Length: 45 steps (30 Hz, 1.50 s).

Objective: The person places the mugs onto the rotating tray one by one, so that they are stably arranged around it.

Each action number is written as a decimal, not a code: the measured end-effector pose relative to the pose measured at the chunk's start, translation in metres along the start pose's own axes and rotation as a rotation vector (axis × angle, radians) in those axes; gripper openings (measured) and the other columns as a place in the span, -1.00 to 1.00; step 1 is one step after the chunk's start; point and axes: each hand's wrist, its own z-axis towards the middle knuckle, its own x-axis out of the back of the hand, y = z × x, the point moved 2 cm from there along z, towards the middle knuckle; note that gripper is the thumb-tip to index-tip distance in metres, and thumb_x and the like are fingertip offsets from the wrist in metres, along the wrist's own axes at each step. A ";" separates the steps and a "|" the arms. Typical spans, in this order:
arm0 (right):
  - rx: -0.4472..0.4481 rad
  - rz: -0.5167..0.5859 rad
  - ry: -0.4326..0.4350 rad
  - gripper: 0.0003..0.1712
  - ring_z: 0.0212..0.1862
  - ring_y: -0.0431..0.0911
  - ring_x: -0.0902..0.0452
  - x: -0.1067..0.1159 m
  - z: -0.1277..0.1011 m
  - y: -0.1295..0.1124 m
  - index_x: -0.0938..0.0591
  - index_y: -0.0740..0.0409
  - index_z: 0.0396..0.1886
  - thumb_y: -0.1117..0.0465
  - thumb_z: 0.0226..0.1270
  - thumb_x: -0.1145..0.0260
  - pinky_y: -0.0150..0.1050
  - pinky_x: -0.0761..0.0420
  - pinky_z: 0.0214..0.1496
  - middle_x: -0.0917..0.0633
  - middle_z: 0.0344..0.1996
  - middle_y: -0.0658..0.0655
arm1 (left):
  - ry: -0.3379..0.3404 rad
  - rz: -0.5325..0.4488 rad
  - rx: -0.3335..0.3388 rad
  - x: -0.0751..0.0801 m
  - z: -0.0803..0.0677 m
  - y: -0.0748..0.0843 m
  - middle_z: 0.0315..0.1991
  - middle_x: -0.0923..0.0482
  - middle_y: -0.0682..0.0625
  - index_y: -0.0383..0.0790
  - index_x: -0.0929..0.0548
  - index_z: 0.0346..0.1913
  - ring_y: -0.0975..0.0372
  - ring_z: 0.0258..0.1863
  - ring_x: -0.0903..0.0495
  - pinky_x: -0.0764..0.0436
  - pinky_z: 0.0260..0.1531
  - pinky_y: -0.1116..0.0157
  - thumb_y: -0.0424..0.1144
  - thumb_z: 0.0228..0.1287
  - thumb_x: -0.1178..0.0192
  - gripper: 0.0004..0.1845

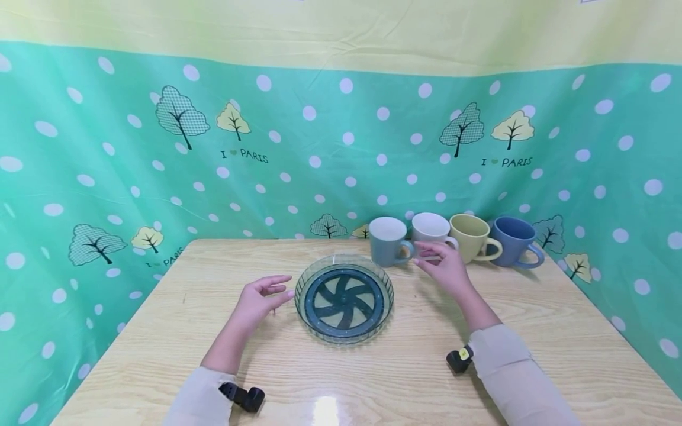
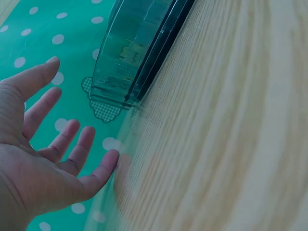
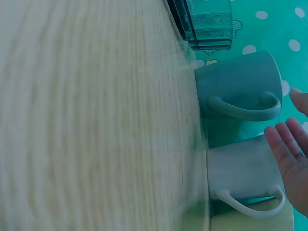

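A round see-through green tray [image 1: 345,300] with a dark swirl-patterned base lies in the middle of the table. Left of it my left hand [image 1: 261,300] hovers with fingers spread, fingertips close to the tray's rim; the left wrist view shows the palm holding nothing. My right hand [image 1: 446,267] reaches over the table in front of the mugs, its fingers loosely extended. It is close to the handle of a grey-blue mug [image 1: 386,245] and overlaps a white mug [image 1: 429,226] in the head view. Nothing sits between its thumb and fingers.
Right of the white mug stand a yellow-green mug [image 1: 469,234] and a dark blue mug [image 1: 511,239], all in a row along the back edge. A green dotted curtain [image 1: 298,148] hangs behind the wooden table [image 1: 213,272].
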 end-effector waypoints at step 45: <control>-0.196 0.072 0.051 -0.61 -0.06 0.05 -0.60 -0.025 0.023 0.025 -0.62 0.32 0.07 0.36 0.23 -0.40 -0.42 -0.63 -0.11 -0.70 -0.09 0.31 | -0.134 -0.089 0.059 -0.006 0.019 -0.010 0.29 -0.42 -0.19 -0.30 -0.45 0.32 0.04 0.13 -0.54 -0.64 -0.08 0.32 -0.43 0.14 -0.34 -0.37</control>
